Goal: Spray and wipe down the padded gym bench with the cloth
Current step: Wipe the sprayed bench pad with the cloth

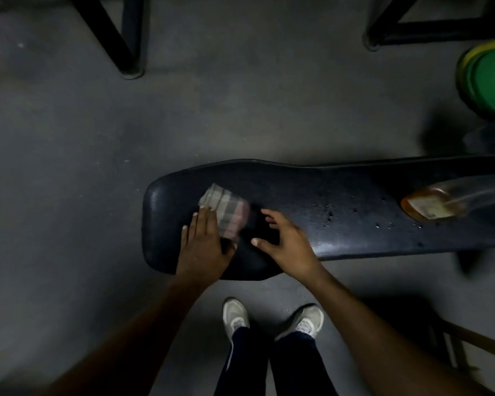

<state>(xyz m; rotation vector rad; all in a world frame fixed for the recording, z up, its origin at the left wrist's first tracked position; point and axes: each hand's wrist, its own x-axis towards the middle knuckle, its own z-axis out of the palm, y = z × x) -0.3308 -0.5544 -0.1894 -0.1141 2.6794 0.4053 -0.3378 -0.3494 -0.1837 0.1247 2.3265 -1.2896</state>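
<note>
A dark padded bench [340, 190] runs from the middle of the view to the right edge, with droplets on its middle part. A checked cloth [226, 210], blurred, lies on the bench's left end. My left hand [203, 247] lies flat on the pad with its fingertips touching the cloth's left edge. Just right of the cloth hovers my right hand [283, 241], its fingers spread and empty. A clear bottle with amber liquid [446, 201] lies on its side on the bench at the right.
Grey floor surrounds the bench. Black metal frame legs [117, 41] stand at the top left and top right. Green and yellow weight plates [489, 78] lean at the right edge. My two feet in pale shoes [272, 318] stand just before the bench.
</note>
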